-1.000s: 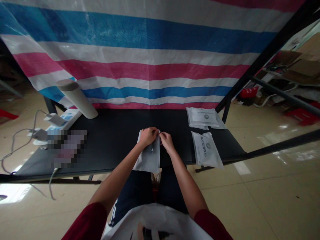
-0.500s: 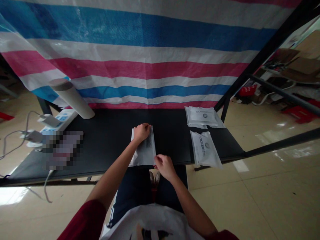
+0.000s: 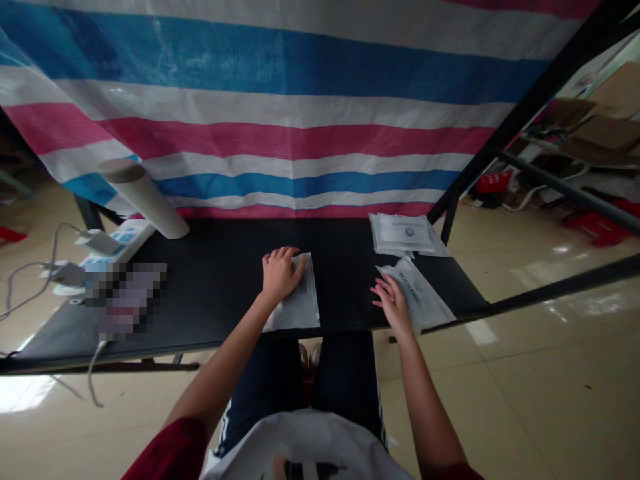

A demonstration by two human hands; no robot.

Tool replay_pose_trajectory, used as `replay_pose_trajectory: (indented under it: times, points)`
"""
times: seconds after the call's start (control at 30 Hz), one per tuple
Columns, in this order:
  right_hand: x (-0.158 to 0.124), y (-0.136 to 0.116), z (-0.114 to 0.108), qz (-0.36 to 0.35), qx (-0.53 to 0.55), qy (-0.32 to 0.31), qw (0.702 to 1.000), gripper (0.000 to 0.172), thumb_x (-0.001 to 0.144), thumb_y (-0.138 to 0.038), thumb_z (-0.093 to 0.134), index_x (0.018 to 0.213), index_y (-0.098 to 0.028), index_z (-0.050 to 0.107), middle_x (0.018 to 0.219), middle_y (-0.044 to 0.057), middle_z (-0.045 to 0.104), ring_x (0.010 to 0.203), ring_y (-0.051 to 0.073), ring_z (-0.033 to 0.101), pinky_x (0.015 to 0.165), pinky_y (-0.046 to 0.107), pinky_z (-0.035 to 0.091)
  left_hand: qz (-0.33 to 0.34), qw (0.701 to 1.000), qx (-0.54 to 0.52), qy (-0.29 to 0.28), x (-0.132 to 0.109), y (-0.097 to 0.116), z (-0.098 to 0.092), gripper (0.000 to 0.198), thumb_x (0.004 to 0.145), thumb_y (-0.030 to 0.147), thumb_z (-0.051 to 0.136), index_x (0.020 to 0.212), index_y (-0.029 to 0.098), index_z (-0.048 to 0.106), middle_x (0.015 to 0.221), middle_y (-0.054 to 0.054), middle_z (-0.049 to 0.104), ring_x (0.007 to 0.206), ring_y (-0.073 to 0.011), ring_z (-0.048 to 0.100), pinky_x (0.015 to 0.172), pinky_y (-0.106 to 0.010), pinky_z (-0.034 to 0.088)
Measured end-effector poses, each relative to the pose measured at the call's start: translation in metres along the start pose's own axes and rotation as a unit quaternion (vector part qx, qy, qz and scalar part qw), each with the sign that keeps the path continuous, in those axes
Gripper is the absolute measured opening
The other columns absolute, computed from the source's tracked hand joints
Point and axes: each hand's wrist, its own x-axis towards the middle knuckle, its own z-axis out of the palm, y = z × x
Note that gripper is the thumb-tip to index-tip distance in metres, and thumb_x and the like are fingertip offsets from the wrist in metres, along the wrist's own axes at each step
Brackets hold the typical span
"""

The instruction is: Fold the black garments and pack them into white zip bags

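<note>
A frosted zip pouch (image 3: 300, 307) lies flat near the front edge of the black table (image 3: 225, 267). My left hand (image 3: 281, 272) rests on its upper left part, fingers spread. Farther right, my right hand (image 3: 391, 303) is at the left side of a white pouch with dark lettering (image 3: 425, 297), its fingers apart and nothing gripped. That lettered pouch is tilted and reaches the table's front edge. Behind it lies a small stack of similar pouches (image 3: 407, 232).
At the left are a white power strip (image 3: 133, 237) with chargers and cables, a pixelated phone-like item (image 3: 131, 293) and a leaning pale bottle (image 3: 150, 200). A striped sheet (image 3: 295, 107) hangs behind the table. Black frame bars (image 3: 575, 190) stand at the right.
My right hand has moved right from the zip pouch to the lettered pouch, which has turned. My left hand has opened out, and the zip pouch has shifted slightly right.
</note>
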Motion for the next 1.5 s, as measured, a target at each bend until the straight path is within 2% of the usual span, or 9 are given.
replay_pose_trajectory:
  times: [0.13, 0.23, 0.33, 0.53, 0.7, 0.87, 1.0, 1.27, 1.5]
  points:
    - [0.032, 0.003, -0.031, 0.008, -0.012, 0.060, 0.998, 0.076, 0.071, -0.056, 0.068, 0.135, -0.021, 0.048, 0.133, 0.017, 0.058, 0.107, 0.029, 0.065, 0.065, 0.031, 0.058, 0.041, 0.998, -0.029, -0.025, -0.028, -0.014, 0.008, 0.050, 0.094, 0.050, 0.044, 0.131, 0.019, 0.054, 0.134, -0.013, 0.057, 0.125, -0.0308, 0.050, 0.104, -0.050, 0.039]
    - [0.042, 0.002, -0.028, -0.011, -0.032, 0.119, 0.992, 0.074, 0.071, -0.053, 0.068, 0.134, -0.020, 0.049, 0.137, 0.018, 0.054, 0.113, 0.029, 0.062, 0.071, 0.033, 0.058, 0.054, 0.997, -0.043, -0.024, -0.046, -0.022, 0.020, 0.061, 0.095, 0.051, 0.043, 0.145, 0.017, 0.039, 0.147, -0.015, 0.045, 0.139, -0.0320, 0.038, 0.113, -0.053, 0.031]
    - [0.038, -0.002, 0.005, -0.022, -0.011, 0.065, 0.998, 0.061, 0.074, -0.054, 0.065, 0.124, -0.019, 0.058, 0.121, 0.015, 0.064, 0.101, 0.025, 0.066, 0.071, 0.032, 0.057, 0.055, 0.997, -0.056, -0.014, -0.055, -0.026, 0.029, 0.069, 0.095, 0.052, 0.042, 0.150, 0.013, 0.028, 0.154, -0.017, 0.035, 0.145, -0.0328, 0.027, 0.116, -0.055, 0.027]
    - [0.013, -0.006, 0.105, -0.023, -0.028, -0.205, 0.978, 0.040, 0.080, -0.052, 0.061, 0.097, -0.017, 0.070, 0.086, 0.007, 0.071, 0.067, 0.015, 0.065, 0.054, 0.024, 0.051, 0.054, 0.995, -0.084, 0.001, -0.057, -0.034, 0.036, 0.077, 0.096, 0.054, 0.038, 0.152, 0.006, 0.017, 0.155, -0.024, 0.028, 0.147, -0.0314, 0.022, 0.117, -0.053, 0.028]
    - [0.014, -0.007, 0.143, -0.036, -0.074, -0.247, 0.965, 0.032, 0.082, -0.043, 0.060, 0.100, -0.019, 0.069, 0.083, 0.004, 0.070, 0.062, 0.014, 0.062, 0.046, 0.021, 0.046, 0.034, 0.997, -0.065, -0.035, -0.057, -0.036, 0.040, 0.083, 0.096, 0.059, 0.031, 0.151, -0.001, 0.016, 0.154, -0.029, 0.028, 0.147, -0.0319, 0.023, 0.116, -0.049, 0.030]
    - [0.018, -0.004, 0.140, -0.030, -0.057, -0.216, 0.974, 0.046, 0.079, -0.045, 0.062, 0.120, -0.023, 0.059, 0.093, 0.003, 0.068, 0.064, 0.014, 0.064, 0.041, 0.019, 0.045, 0.009, 0.998, -0.018, -0.064, -0.057, -0.032, 0.041, 0.089, 0.093, 0.065, 0.029, 0.150, -0.003, 0.018, 0.152, -0.029, 0.031, 0.144, -0.0335, 0.028, 0.116, -0.049, 0.029]
    - [0.018, -0.003, 0.135, -0.028, -0.102, -0.211, 0.972, 0.045, 0.081, -0.047, 0.061, 0.118, -0.020, 0.063, 0.096, 0.007, 0.070, 0.069, 0.018, 0.066, 0.045, 0.023, 0.049, 0.010, 0.996, 0.027, -0.079, -0.057, -0.028, 0.041, 0.092, 0.092, 0.067, 0.028, 0.149, -0.005, 0.023, 0.152, -0.028, 0.032, 0.145, -0.0334, 0.028, 0.117, -0.047, 0.027]
    - [0.023, -0.018, 0.136, -0.082, -0.217, -0.215, 0.949, 0.056, 0.074, -0.050, 0.075, 0.121, -0.021, 0.066, 0.117, 0.010, 0.069, 0.107, 0.028, 0.065, 0.085, 0.035, 0.055, 0.035, 0.993, 0.081, -0.082, -0.059, -0.024, 0.038, 0.082, 0.091, 0.066, 0.033, 0.152, 0.011, 0.028, 0.157, -0.018, 0.029, 0.145, -0.0386, 0.023, 0.116, -0.051, 0.024]
    - [0.020, -0.009, 0.124, 0.012, -0.067, -0.244, 0.967, 0.056, 0.079, -0.050, 0.068, 0.125, -0.018, 0.062, 0.112, 0.011, 0.069, 0.091, 0.023, 0.068, 0.059, 0.029, 0.059, 0.032, 0.996, 0.051, -0.069, -0.059, -0.023, 0.040, 0.076, 0.090, 0.065, 0.039, 0.153, 0.022, 0.030, 0.155, -0.014, 0.034, 0.144, -0.0425, 0.022, 0.113, -0.057, 0.026]
